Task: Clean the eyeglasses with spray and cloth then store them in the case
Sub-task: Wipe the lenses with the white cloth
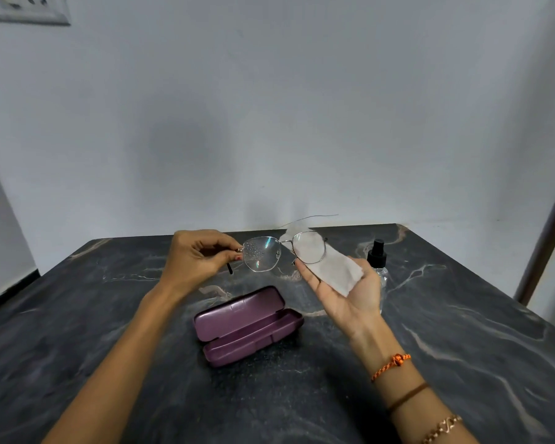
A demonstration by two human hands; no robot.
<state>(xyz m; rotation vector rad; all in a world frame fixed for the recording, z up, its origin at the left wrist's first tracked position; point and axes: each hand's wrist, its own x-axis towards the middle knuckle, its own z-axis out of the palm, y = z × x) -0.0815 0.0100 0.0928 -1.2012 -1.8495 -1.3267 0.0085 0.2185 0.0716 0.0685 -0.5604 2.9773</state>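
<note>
Holding the eyeglasses [279, 253] above the worktop [462, 331], I pinch one temple hinge with my left hand [194, 259], fingers curled tight on the frame. Droplets speckle the lens nearest that hand. My right hand [343, 293] lies palm-up with relaxed fingers, carrying the grey cloth [332, 272] spread behind the other lens. Near the worktop's middle, the purple case [249, 325] rests open, lid tipped toward the far edge. Partly hidden behind my right hand, the spray bottle [378, 261] stands upright toward the far right corner.
</note>
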